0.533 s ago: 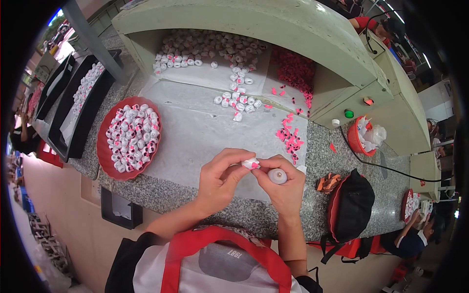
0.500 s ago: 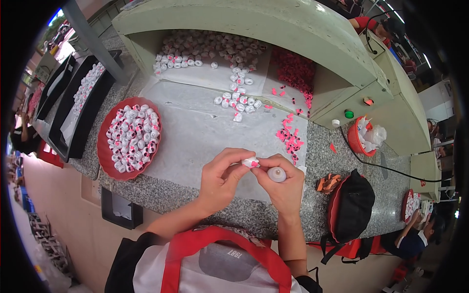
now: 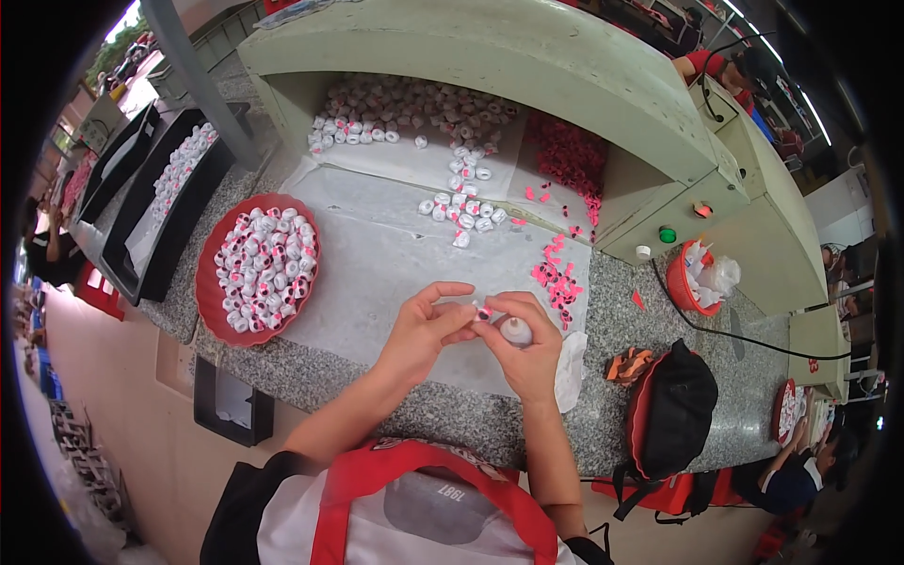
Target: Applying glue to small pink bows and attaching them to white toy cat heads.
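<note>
- The step in hand looks like an assembly: the left hand (image 3: 426,328) and the right hand (image 3: 524,347) meet over the pale sheet (image 3: 377,254) on the granite counter (image 3: 414,414), joining a small pink piece (image 3: 486,312) to a small white cap (image 3: 515,330).
- The left hand pinches the pink piece between thumb and forefinger; the right hand grips the white cap, its round top facing up between the curled fingers.
- The two parts are touching or very nearly so; the view is too small to say whether the pink piece is seated yet.
- The next move, I judge, calls for a fine push of the pink piece into the cap, with a steady right hand.
- The cap is round, white and glossy; the pink piece is tiny and bright.
- Nearby lie loose pink pieces (image 3: 556,280), a red tray of finished caps (image 3: 256,271) to the left, and more white caps (image 3: 461,202) farther back.
</note>
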`<state>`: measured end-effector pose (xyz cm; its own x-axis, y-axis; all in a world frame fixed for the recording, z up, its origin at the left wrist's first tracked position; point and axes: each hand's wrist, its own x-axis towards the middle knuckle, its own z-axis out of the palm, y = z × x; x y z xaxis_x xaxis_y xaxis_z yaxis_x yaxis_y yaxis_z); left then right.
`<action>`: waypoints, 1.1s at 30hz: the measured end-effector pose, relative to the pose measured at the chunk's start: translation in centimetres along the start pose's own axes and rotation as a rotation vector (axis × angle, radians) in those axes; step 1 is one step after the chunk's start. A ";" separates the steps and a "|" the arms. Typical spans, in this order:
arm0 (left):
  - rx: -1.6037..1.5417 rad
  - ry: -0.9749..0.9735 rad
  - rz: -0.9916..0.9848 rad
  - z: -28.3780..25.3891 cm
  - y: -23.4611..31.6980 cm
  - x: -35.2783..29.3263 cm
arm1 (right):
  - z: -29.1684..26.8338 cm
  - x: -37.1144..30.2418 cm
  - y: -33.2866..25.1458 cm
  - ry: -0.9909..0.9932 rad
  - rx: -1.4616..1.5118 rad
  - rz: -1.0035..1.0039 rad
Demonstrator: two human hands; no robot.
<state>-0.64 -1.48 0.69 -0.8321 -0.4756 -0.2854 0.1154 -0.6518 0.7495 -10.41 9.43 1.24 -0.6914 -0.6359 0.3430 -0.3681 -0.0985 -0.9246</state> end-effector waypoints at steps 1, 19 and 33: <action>0.076 -0.019 0.017 0.3 0.5 -0.6 | -0.1 -0.2 -0.2 -0.008 0.001 0.002; 0.074 0.023 0.271 -4.7 2.7 -3.1 | 7.7 -0.6 -1.1 -0.036 0.628 0.366; 1.521 0.864 0.892 -9.1 8.3 1.7 | 2.7 -1.7 0.2 0.153 0.280 0.440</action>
<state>3.86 -13.06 1.02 -0.3126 -0.7458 0.5883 -0.5945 0.6366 0.4912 -7.68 8.41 0.00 -0.8334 -0.5460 -0.0856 0.1416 -0.0613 -0.9880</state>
